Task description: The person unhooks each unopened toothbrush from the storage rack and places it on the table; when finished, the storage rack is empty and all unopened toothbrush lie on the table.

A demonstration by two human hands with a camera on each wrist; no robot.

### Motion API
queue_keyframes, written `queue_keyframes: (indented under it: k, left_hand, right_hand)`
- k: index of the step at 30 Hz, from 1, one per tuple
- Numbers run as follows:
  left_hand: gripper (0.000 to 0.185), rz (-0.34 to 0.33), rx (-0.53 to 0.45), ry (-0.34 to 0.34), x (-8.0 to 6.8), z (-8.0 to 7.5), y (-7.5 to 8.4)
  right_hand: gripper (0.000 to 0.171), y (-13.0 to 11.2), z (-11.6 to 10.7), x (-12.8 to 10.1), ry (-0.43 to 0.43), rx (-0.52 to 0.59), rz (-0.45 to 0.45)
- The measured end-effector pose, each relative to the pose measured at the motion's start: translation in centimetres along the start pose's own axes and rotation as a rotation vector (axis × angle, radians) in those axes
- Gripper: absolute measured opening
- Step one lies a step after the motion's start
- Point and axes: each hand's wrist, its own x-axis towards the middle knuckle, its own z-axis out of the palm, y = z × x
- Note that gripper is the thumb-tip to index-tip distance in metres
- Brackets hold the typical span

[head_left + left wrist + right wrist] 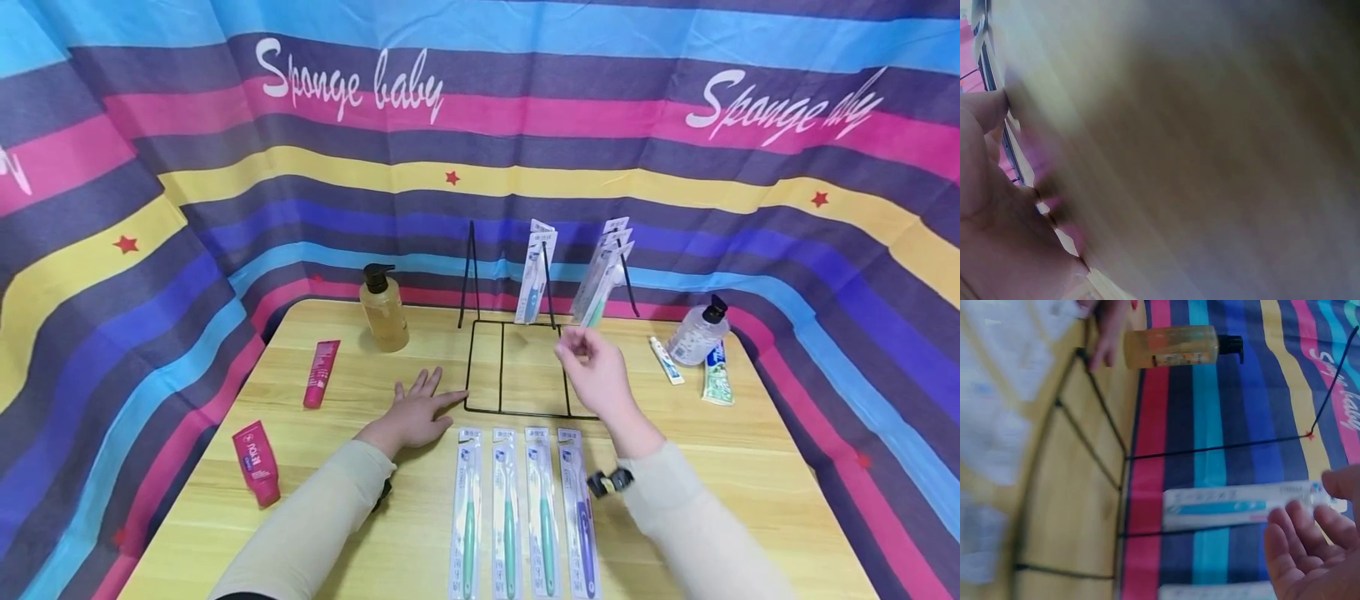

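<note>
My right hand (pixel 592 367), open and empty, is just before the rack (pixel 525 367); my left hand (pixel 420 412) presses flat beside it. Next I think: take a packed toothbrush (pixel 573 508) from the desk (pixel 750 467).

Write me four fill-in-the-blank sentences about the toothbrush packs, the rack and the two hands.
1. The left hand lies flat on the ____.
2. In front of the wire rack, ____ toothbrush packs lie side by side.
3. The right hand is raised near the packs hanging on the rack and holds ____.
4. The pump bottle left of the rack holds a ____ liquid.

Missing words: table; four; nothing; yellow
</note>
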Motion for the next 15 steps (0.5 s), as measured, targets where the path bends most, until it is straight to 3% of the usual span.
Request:
queue_keyframes:
  k: [4,9,15]
  left_hand:
    - [0.055,0.01,-0.013,0.01,0.1,0.1,-0.1]
    - [0.054,0.009,-0.014,0.017,0.1,0.1,-0.2]
    - [0.054,0.01,-0.012,0.017,0.0,0.0,0.0]
  right_hand:
    - [0.049,-2.0,1.8,4.2,0.051,0.043,-0.028]
    - [0.055,-3.5,3.4,7.5,0.174,0.028,-0.062]
    - [0.044,-3.1,4.5,9.9,0.254,0.0,0.06]
